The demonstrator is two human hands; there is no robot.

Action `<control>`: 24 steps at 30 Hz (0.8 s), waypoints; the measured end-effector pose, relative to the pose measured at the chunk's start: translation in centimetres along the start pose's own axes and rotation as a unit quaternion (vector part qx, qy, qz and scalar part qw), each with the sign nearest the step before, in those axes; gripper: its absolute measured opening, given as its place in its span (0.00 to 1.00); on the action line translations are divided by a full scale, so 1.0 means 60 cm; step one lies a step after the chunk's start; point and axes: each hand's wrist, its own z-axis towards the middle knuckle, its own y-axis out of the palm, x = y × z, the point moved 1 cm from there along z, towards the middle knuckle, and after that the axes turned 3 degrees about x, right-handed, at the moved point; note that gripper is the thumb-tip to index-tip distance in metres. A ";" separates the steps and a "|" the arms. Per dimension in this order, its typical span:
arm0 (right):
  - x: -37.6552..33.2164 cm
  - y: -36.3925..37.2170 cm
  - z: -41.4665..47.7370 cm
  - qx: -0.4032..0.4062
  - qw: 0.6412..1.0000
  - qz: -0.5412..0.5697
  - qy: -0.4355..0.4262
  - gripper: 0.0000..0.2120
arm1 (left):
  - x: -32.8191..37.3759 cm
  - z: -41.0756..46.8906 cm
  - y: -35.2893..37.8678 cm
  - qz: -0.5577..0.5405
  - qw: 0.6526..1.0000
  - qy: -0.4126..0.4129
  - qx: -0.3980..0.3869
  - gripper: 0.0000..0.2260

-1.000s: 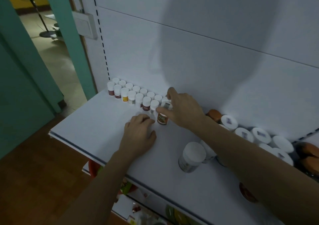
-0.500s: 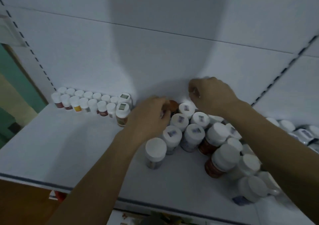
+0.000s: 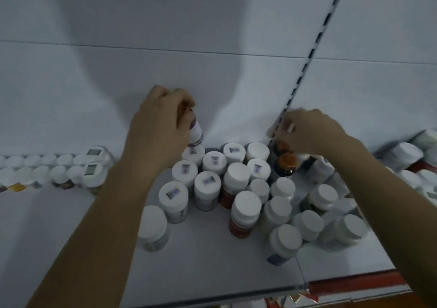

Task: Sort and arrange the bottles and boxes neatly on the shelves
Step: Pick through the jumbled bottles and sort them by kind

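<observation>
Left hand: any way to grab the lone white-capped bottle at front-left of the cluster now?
Probably not yet: the left hand grips a purple-labelled bottle above the cluster. The path looks free, though; the front-left bottle stands at the edge, with bare shelf in front, beside that forearm.

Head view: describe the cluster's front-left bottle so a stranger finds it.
On the white shelf, find the loose cluster of white-capped bottles between the arms. At its front-left corner, beside the left forearm, stands the bottle. Its cap is plain, while the neighbours behind it carry stickers.
</observation>
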 end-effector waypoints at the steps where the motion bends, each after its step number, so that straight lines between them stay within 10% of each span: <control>1: 0.007 0.001 -0.002 -0.022 1.000 0.010 0.006 0.19 | 0.017 0.002 0.001 -0.028 1.000 0.009 0.001 0.07; 7: -0.026 0.001 -0.062 0.081 0.986 0.060 -0.131 0.18 | 0.071 -0.018 0.035 -0.088 0.996 -0.004 -0.010 0.07; 11: -0.075 0.002 -0.136 -0.078 0.969 0.087 -0.218 0.30 | 0.071 -0.030 0.032 -0.051 0.998 -0.040 0.003 0.08; 14: -0.110 0.027 -0.176 -0.046 0.978 0.025 -0.200 0.41 | 0.069 -0.032 0.023 -0.044 0.998 -0.049 0.000 0.07; 24: -0.177 0.070 -0.168 -0.009 0.988 0.002 -0.155 0.19 | 0.068 -0.052 -0.003 -0.030 0.998 -0.053 0.034 0.09</control>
